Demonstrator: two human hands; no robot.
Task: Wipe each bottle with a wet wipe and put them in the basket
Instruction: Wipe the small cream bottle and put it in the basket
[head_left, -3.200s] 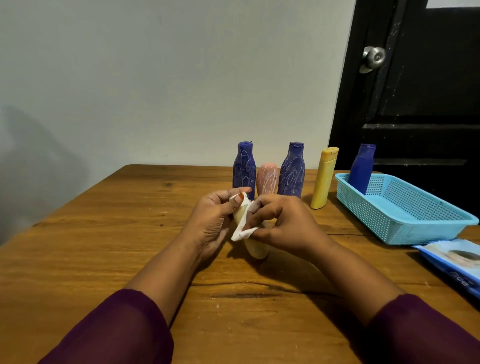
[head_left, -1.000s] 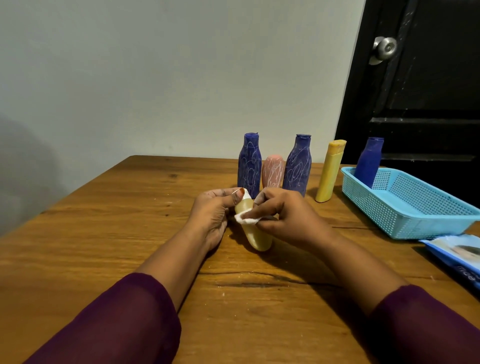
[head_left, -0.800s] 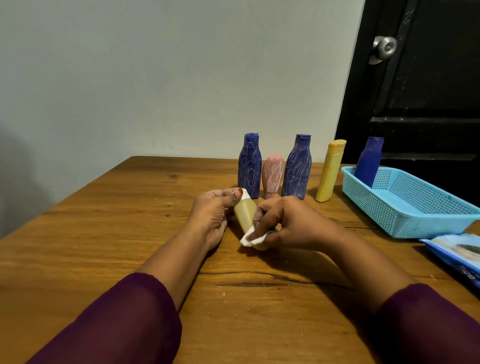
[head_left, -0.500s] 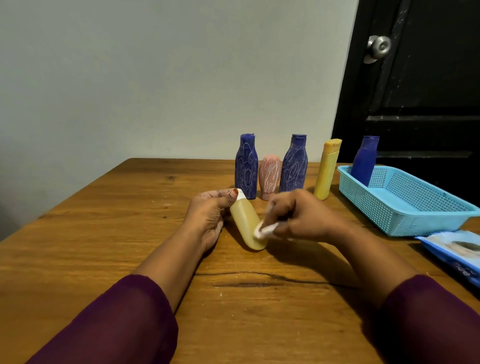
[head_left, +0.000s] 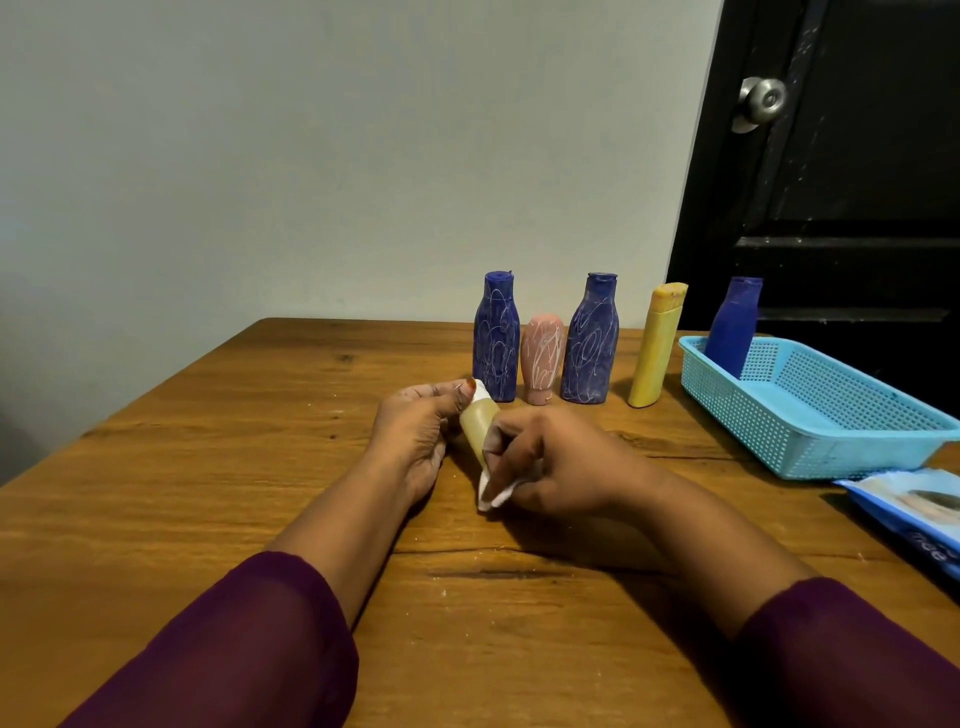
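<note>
My left hand (head_left: 415, 436) pinches the white-capped end of a small pale yellow bottle (head_left: 478, 423), which is tilted over the table. My right hand (head_left: 556, 462) grips a white wet wipe (head_left: 493, 493) wrapped round the bottle's lower part, hiding that end. Behind stand two scribbled dark blue bottles (head_left: 496, 340) (head_left: 589, 343), a pink bottle (head_left: 543, 358) between them and a taller yellow bottle (head_left: 655, 345). A plain blue bottle (head_left: 732, 327) stands in the far corner of the light blue basket (head_left: 831, 441) at the right.
A wet-wipe pack (head_left: 914, 509) lies at the table's right edge in front of the basket. The wooden table (head_left: 208, 493) meets a grey wall behind. A dark door with a round knob (head_left: 761, 101) stands at the back right.
My right hand has slid the wipe down along the pale yellow bottle from near the cap to its lower end. My left hand has kept hold of the cap end.
</note>
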